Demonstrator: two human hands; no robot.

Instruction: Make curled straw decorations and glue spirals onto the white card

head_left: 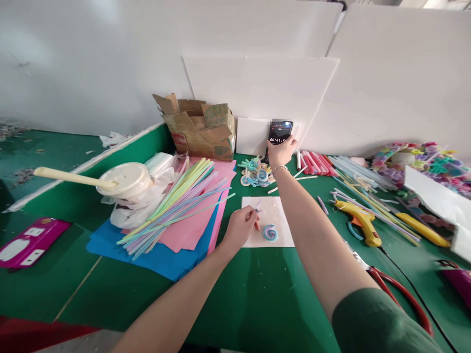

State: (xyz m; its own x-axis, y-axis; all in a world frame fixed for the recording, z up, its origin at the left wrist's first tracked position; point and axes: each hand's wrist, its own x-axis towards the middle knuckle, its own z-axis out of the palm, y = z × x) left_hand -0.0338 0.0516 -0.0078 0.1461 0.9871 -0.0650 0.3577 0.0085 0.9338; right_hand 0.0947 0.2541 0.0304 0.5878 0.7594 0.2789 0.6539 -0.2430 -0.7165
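Observation:
My right hand [281, 152] reaches forward and grips the lower part of a dark phone [280, 131], which leans upright and shows a running timer. Over the left part of a white sheet [285, 239], my left hand [241, 225] is pinched on a small pale purple piece [258, 207]. A blue and purple spiral [270, 233] lies flat on the sheet, right of my left hand. Several coiled pastel pieces [254, 172] are piled behind the sheet, just left of the phone.
Pastel sticks [176, 206] lie on coloured sheets at left, near a white tub [127, 180] and a cardboard box [200, 128]. At right are a yellow glue gun [358, 219], red-handled scissors [403, 289], red sticks [318, 163] and colourful fuzzy flowers [423, 159].

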